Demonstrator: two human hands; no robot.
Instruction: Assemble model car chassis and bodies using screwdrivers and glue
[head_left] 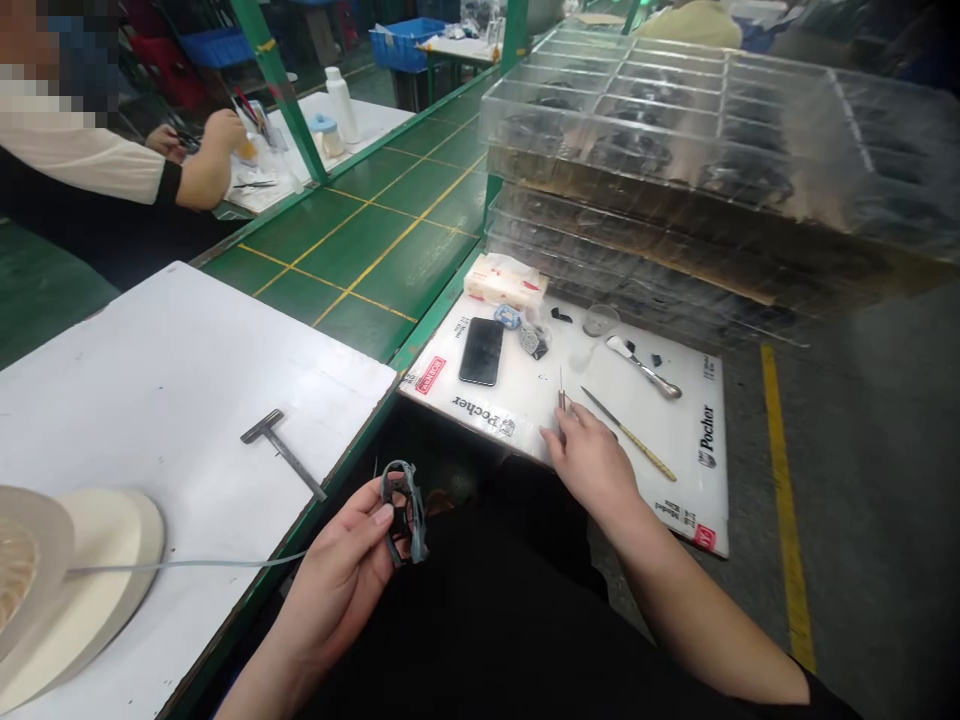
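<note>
Left hand [351, 565], grip closed on dark grey frame part [406, 512], beyond edge of left tabletop [187, 400], right hand [592, 455], grip narrow on thin tool [562, 398], near front edge of right tabletop [675, 430], yellow-handled file [631, 436] just beside, open surface between tool and phone [481, 351].

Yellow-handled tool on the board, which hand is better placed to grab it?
Probably the right hand: it's beside the yellow-handled tool, though seemingly pinching something thin; the left hand is farther, holding a grey frame.

"Pocher" lettering [706, 430] ran sideways along the white worktop's [517, 395] right side; a second "Pocher" [474, 413] stood upside down near the front.
</note>
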